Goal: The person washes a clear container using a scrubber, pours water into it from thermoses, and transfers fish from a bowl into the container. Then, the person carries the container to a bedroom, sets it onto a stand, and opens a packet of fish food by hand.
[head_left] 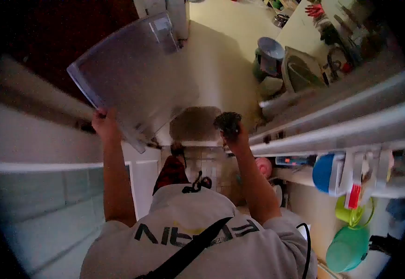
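My left hand (106,124) is closed on the near left edge of a large, flat, translucent panel (130,76) with a pale rim and a label-like patch at its far corner. The panel is held tilted out in front of me, to the left. In my right hand (237,139) is a dark, curly scouring pad (227,122), which looks like steel wool. The pad is held apart from the panel, to its right. My right fingers are partly hidden behind the pad.
A dark doormat (194,124) lies on the floor ahead, by a doorway. White door frames run along both sides. Beyond stand a pale basin (271,48) and other household items. At right are a teal bucket (347,249), a lime-green container (349,211) and a blue container (324,173).
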Tool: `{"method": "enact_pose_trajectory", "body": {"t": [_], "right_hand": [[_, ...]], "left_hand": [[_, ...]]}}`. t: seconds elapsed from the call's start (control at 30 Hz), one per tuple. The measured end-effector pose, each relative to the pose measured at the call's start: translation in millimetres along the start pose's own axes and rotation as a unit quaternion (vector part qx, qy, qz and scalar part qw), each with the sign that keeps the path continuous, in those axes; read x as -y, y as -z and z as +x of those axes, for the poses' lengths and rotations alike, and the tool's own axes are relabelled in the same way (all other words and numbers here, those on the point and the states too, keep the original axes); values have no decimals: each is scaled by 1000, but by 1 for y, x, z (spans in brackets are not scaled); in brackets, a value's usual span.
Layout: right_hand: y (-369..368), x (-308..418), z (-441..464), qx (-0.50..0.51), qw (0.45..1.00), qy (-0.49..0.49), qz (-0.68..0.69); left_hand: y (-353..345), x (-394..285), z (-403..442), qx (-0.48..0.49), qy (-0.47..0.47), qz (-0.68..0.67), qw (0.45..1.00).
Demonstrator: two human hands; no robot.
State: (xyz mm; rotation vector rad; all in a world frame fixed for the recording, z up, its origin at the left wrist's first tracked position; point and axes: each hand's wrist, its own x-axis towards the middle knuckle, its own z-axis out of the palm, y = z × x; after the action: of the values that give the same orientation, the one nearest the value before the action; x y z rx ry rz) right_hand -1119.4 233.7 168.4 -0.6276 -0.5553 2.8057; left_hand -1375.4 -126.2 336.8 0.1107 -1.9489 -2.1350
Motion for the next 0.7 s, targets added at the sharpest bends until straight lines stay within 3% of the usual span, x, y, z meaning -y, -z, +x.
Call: {"method": "enact_pose_trajectory", "body": {"t": [0.1,0.2,0.27,0.3,0.4,0.5,0.6,0.7], "right_hand": [[-40,40,85,-121,991,43,26],[-88,95,151,-68,985,138,-81],[-101,121,169,-102,985,135,-13],[-117,116,144,-105,985,138,15],[-151,144,153,-205,957,202,47],[-154,182,169,-217,940,258,54],[-151,219,185,-209,925,304,96],[-160,261,198,-207,895,373,131]], "left_hand": [[-73,56,81,42,-33,-20,998],[-169,71,170,38,4,43,998],[-233,77,213,66,28,75,995],[-223,63,215,82,33,79,993],[-285,93,255,186,39,61,980],[-371,63,260,192,87,88,973],[-444,57,262,240,108,34,964],[-499,70,275,309,201,-53,928]]}}
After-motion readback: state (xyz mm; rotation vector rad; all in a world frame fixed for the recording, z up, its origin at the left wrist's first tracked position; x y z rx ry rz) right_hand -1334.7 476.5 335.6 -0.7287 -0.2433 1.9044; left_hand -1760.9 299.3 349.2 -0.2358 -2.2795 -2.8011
